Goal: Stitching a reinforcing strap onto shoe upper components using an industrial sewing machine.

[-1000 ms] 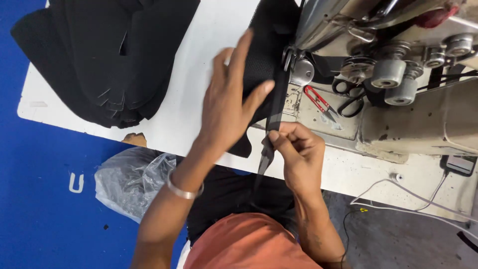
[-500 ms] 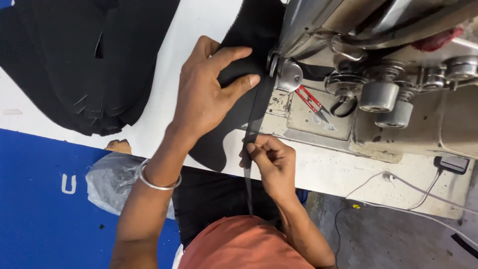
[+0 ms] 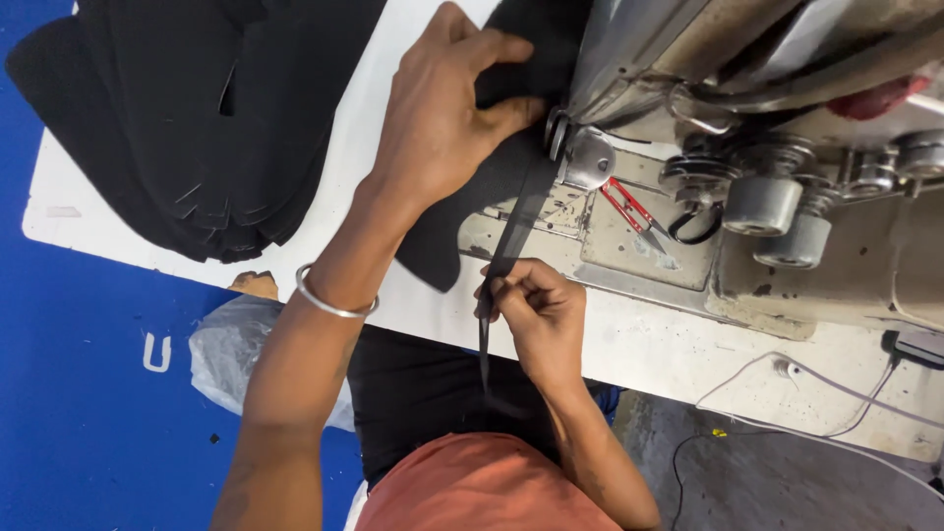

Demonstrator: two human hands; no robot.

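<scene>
From the head view, the left hand (image 3: pixel 433 118) lies flat, fingers spread, pressing the black fabric piece (image 3: pixel 462 211) onto the white worktop (image 3: pixel 374 59) at the sewing machine (image 3: pixel 747 118), apparently to steady it, while the right hand (image 3: pixel 536 310) pinches the black strip (image 3: pixel 506 236) taut toward the near edge.

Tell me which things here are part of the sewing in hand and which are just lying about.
In use:
- left hand pressing the black fabric piece at the sewing machine
- right hand pinching the black strip

Lying about:
- stack of black fabric pieces
- red-handled snips
- plastic bag
- white cable
</scene>
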